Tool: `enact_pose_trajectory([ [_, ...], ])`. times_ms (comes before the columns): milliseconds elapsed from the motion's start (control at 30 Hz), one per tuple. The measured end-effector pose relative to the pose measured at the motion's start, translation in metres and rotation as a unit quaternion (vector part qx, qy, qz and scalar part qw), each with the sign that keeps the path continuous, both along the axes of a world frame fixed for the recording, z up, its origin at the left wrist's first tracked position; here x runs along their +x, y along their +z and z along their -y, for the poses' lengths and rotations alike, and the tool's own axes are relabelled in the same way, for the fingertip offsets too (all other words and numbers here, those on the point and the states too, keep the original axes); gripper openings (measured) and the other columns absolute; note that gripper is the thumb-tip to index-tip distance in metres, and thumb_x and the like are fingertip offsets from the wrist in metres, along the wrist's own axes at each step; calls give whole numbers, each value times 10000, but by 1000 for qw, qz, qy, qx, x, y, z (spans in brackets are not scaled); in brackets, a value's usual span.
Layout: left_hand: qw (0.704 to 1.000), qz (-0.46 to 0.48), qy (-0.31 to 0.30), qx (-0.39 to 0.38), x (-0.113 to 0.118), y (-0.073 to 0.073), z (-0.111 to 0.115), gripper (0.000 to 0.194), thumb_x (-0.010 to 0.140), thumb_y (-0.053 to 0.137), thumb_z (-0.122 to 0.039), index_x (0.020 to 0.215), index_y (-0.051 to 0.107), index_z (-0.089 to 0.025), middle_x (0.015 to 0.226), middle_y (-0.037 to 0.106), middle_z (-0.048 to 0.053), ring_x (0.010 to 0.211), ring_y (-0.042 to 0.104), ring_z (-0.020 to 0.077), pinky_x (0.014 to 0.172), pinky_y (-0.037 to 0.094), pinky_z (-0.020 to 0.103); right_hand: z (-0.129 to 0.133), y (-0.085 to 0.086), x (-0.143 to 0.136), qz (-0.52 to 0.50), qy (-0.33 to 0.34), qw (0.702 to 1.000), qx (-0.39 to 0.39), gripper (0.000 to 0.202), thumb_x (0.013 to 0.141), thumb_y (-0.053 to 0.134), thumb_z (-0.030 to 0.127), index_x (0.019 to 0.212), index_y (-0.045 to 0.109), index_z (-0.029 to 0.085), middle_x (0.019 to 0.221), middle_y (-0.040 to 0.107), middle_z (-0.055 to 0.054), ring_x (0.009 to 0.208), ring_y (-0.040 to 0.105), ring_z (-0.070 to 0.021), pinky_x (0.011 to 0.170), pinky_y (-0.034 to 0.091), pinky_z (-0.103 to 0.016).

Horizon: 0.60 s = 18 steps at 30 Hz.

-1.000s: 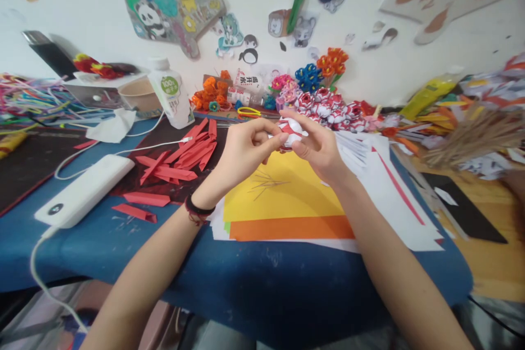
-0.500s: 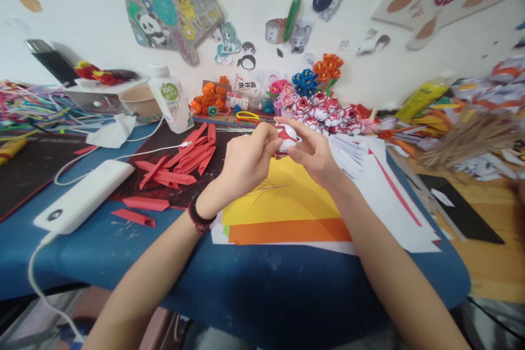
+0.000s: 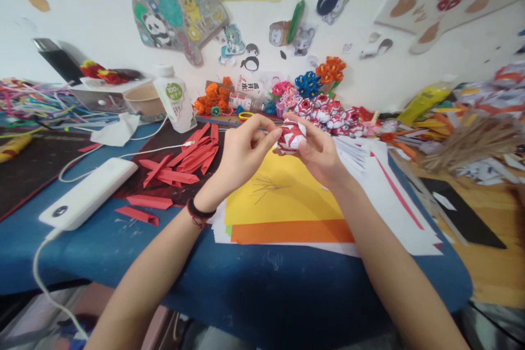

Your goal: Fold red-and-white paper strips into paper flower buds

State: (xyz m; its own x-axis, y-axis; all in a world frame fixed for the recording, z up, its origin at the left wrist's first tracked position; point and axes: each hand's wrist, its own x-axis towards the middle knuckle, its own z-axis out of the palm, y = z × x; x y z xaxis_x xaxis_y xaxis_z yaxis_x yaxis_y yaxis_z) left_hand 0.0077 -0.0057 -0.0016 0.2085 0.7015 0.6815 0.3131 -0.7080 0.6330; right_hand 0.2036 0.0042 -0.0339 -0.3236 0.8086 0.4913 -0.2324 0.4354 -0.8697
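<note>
A red and white folded paper ball (image 3: 292,136) is held above the yellow paper sheet (image 3: 295,191). My right hand (image 3: 318,150) wraps round its right side and back, thumb on the front. From the left, the thumb and fingertips of my left hand (image 3: 250,145) pinch at the ball's edge. Thin brown sticks (image 3: 268,186) lie on the yellow sheet below. Left of my left hand is a pile of folded red paper strips (image 3: 192,158).
A white power bank (image 3: 88,194) with cables lies at the left. Behind stand a white bottle (image 3: 175,101), blue paper flowers (image 3: 307,85) and several red-white ones (image 3: 328,115). White sheets (image 3: 397,213) and a black board (image 3: 463,213) lie at the right.
The ball has turned in my hands and now shows more of its red and white pattern. My left hand has shifted slightly left, with its fingers less bunched. The view has moved a little.
</note>
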Motion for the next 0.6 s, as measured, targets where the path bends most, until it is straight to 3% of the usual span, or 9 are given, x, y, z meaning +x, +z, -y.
enact_pose_trajectory([
  [267, 999, -29, -20, -13, -4, 2, -2, 107, 942, 657, -296, 896, 661, -199, 511, 482, -77, 448, 432, 79, 487, 313, 232, 1, 3, -1, -4, 2, 1000, -23, 678, 866, 750, 590, 1443, 605, 264, 1371, 668, -101, 1062, 720, -246, 908, 669, -438],
  [467, 999, -33, 0, -9, -3, 2, 0, 112, 924, 679, -285, 917, 738, -190, 501, 505, -67, 449, 450, 82, 489, 318, 232, 1, 0, 1, 6, -17, 1000, -2, 670, 892, 742, 551, 1473, 580, 259, 1391, 663, -101, 1130, 702, -256, 941, 650, -419],
  [600, 998, -58, 20, 33, -3, 0, 1, 103, 919, 690, -283, 926, 746, -197, 502, 501, -72, 461, 449, 80, 512, 325, 229, 0, -2, 4, 16, -26, 999, 17, 637, 910, 736, 512, 1475, 580, 263, 1389, 667, -92, 1127, 706, -256, 937, 645, -405],
])
